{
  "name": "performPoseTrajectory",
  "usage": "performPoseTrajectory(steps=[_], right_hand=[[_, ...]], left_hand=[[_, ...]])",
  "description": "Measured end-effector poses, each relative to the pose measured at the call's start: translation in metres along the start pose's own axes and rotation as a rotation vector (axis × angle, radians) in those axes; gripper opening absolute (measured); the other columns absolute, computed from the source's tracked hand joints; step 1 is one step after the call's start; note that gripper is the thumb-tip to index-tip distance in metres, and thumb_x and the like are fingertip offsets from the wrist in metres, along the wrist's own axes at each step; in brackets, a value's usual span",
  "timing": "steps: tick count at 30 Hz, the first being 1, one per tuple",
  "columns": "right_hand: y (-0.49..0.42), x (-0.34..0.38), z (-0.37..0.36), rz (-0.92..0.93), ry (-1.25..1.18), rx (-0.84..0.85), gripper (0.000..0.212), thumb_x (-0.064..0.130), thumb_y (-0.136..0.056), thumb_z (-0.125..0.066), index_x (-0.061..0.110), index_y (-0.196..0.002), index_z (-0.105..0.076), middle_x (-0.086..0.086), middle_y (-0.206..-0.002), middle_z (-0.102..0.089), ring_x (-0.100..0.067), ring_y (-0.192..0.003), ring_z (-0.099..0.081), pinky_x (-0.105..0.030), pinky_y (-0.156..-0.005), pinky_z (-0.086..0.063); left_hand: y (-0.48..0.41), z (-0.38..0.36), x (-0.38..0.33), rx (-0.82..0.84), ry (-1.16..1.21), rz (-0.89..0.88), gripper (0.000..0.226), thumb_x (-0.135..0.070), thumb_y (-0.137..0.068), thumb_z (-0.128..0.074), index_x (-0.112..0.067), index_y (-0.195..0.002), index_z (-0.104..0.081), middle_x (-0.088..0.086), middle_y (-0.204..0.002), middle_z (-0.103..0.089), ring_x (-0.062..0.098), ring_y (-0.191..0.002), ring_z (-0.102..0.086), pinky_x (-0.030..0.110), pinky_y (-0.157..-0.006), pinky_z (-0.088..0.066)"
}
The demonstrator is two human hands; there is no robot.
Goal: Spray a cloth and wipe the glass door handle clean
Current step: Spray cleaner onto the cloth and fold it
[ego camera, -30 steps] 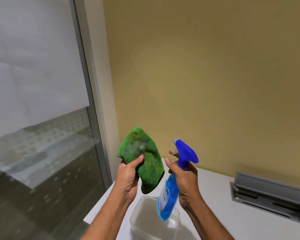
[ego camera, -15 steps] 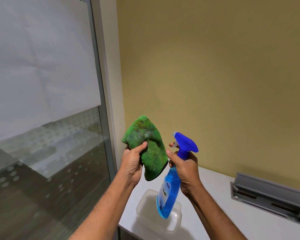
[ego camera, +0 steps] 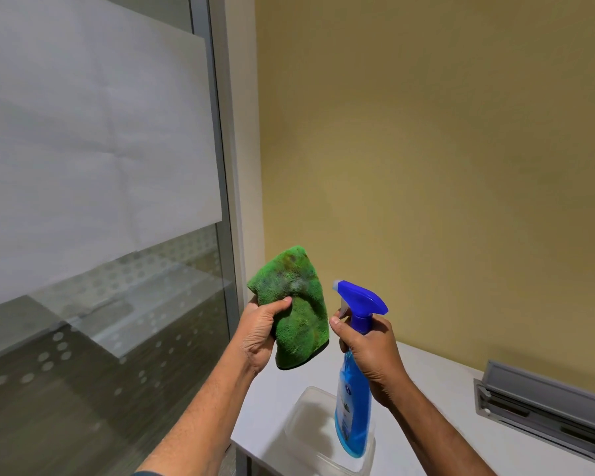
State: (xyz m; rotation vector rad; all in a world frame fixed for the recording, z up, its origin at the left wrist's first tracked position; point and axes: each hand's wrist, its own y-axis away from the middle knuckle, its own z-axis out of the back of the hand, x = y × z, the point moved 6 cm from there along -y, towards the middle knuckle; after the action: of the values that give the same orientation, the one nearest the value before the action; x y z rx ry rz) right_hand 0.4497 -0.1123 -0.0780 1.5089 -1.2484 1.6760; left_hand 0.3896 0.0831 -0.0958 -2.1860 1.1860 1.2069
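Note:
My left hand (ego camera: 260, 333) grips a fuzzy green cloth (ego camera: 294, 305) and holds it upright, its face turned toward the nozzle. My right hand (ego camera: 370, 348) is closed around the neck of a blue spray bottle (ego camera: 352, 403), with fingers on the trigger. The blue nozzle head (ego camera: 359, 298) points left at the cloth from a short gap. The glass panel (ego camera: 93, 201) with a frosted band fills the left side. No door handle is in view.
A white table (ego camera: 437, 379) lies below my hands against a yellow wall (ego camera: 426, 149). A clear plastic tub (ego camera: 310, 420) sits on it under the bottle. A grey metal cable tray (ego camera: 547, 403) is set into the table at the right. A metal frame post (ego camera: 220, 166) edges the glass.
Both hands rose a little with the cloth and bottle, and the view swung left, bringing more of the glass panel into sight. The grips stayed the same.

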Motion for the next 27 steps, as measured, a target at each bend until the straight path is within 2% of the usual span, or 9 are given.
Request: performPoseTrajectory(steps=[4,6,10,12,15,18,22,25,27], right_hand=[[0.002,0.003,-0.007,0.013,0.015,0.002,0.006,0.008,-0.090,-0.075,0.009,-0.089,-0.070,-0.002,-0.058,-0.052,-0.012,-0.053,-0.046,-0.017,-0.052,-0.045],[0.003,0.002,-0.008,0.009,0.017,-0.003,0.006,0.010,-0.089,-0.076,0.011,-0.088,-0.070,0.000,-0.057,-0.051,-0.011,-0.052,-0.045,-0.015,-0.050,-0.045],[0.000,0.005,-0.003,0.019,0.031,-0.068,0.009,0.011,-0.088,-0.077,0.016,-0.084,-0.069,-0.001,-0.059,-0.052,-0.014,-0.053,-0.047,-0.017,-0.051,-0.045],[-0.001,0.009,-0.005,0.035,0.031,-0.055,0.009,0.012,-0.088,-0.077,0.018,-0.085,-0.070,-0.003,-0.061,-0.051,-0.016,-0.055,-0.047,-0.021,-0.054,-0.046],[0.000,0.010,-0.009,0.034,0.070,-0.027,0.010,0.017,-0.088,-0.078,0.012,-0.087,-0.069,-0.001,-0.062,-0.053,-0.016,-0.060,-0.048,-0.028,-0.063,-0.045],[0.004,0.005,-0.008,0.010,0.082,-0.027,0.016,0.018,-0.088,-0.079,0.007,-0.089,-0.068,-0.003,-0.065,-0.052,-0.017,-0.061,-0.048,-0.028,-0.064,-0.045],[0.011,0.000,-0.005,0.005,0.119,0.007,0.013,0.016,-0.089,-0.077,0.010,-0.084,-0.066,-0.001,-0.058,-0.050,-0.012,-0.050,-0.045,-0.014,-0.050,-0.042],[0.011,-0.006,0.005,-0.003,0.133,-0.054,0.013,0.016,-0.090,-0.076,0.011,-0.084,-0.066,-0.001,-0.057,-0.051,-0.010,-0.049,-0.046,-0.014,-0.047,-0.042],[0.010,-0.010,0.009,-0.007,0.150,-0.071,0.013,0.017,-0.089,-0.075,0.011,-0.083,-0.066,-0.003,-0.059,-0.050,-0.011,-0.051,-0.046,-0.020,-0.051,-0.043]], left_hand=[[-0.003,0.002,0.001,0.025,-0.022,0.005,0.042,0.006,-0.084,-0.075,-0.001,-0.125,-0.071,0.019,-0.113,-0.080,0.029,-0.099,-0.080,0.036,-0.073,-0.065],[-0.004,0.003,0.002,0.045,-0.039,0.015,0.043,0.006,-0.083,-0.075,-0.001,-0.125,-0.071,0.020,-0.114,-0.080,0.030,-0.099,-0.079,0.037,-0.074,-0.065],[-0.005,0.004,0.004,0.063,-0.085,0.024,0.047,0.005,-0.081,-0.077,-0.003,-0.126,-0.071,0.019,-0.114,-0.080,0.031,-0.102,-0.079,0.038,-0.078,-0.065],[-0.005,0.003,0.005,0.070,-0.112,0.024,0.050,0.003,-0.078,-0.079,-0.007,-0.127,-0.071,0.018,-0.115,-0.080,0.033,-0.107,-0.077,0.043,-0.085,-0.064],[-0.003,-0.002,0.007,0.069,-0.113,0.029,0.050,0.004,-0.078,-0.078,-0.007,-0.126,-0.071,0.019,-0.116,-0.079,0.035,-0.107,-0.077,0.047,-0.090,-0.063],[-0.004,-0.008,0.002,0.040,-0.066,0.022,0.042,0.006,-0.084,-0.074,-0.002,-0.125,-0.071,0.021,-0.113,-0.080,0.033,-0.101,-0.078,0.042,-0.080,-0.065],[-0.004,-0.016,-0.008,0.017,0.059,0.030,0.040,0.008,-0.090,-0.068,0.005,-0.129,-0.068,0.019,-0.106,-0.081,0.030,-0.092,-0.080,0.038,-0.069,-0.066],[-0.001,-0.020,-0.015,0.018,0.200,0.050,0.037,0.008,-0.094,-0.062,0.005,-0.131,-0.066,0.018,-0.099,-0.082,0.029,-0.085,-0.081,0.039,-0.063,-0.066],[0.000,-0.021,-0.019,0.022,0.281,0.059,0.037,0.008,-0.096,-0.058,0.005,-0.132,-0.064,0.019,-0.095,-0.082,0.029,-0.082,-0.082,0.040,-0.060,-0.066]])
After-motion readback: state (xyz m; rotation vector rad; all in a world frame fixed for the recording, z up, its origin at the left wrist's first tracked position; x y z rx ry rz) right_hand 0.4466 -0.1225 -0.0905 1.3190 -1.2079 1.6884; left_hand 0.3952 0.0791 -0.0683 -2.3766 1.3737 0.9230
